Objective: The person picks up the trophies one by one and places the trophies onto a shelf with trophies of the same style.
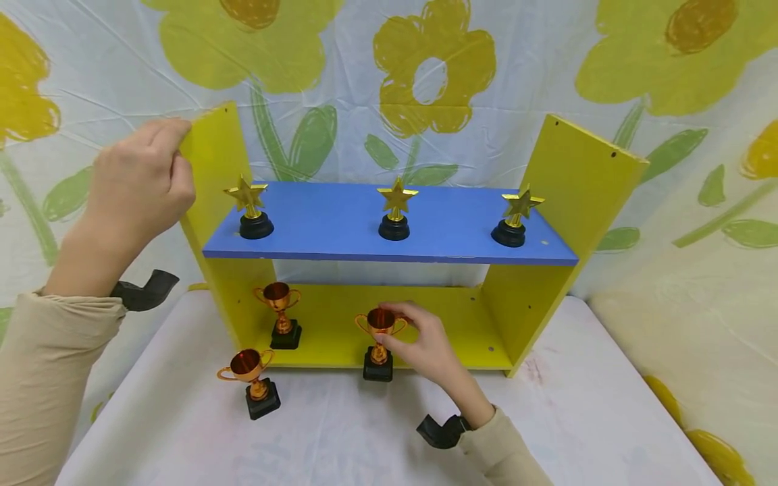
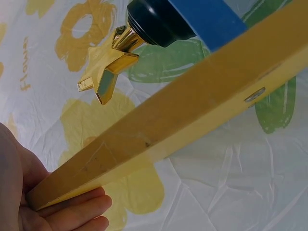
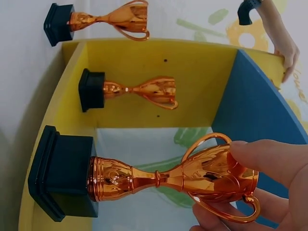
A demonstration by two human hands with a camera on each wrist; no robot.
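Observation:
In the head view my right hand pinches a bronze trophy cup by its bowl, thumb on one side and fingers on the other. Its black base overlaps the front edge of the lower shelf. High on the left, my left hand holds the top corner of the shelf unit's yellow side panel, with fingers along one face in the left wrist view. A second trophy cup stands on the lower shelf at the left. Another trophy cup stands on the table before the unit.
Three gold star trophies stand along the blue upper shelf: one left, one middle, one right. The yellow right panel rises opposite. A white cloth covers the table; a flowered cloth hangs behind.

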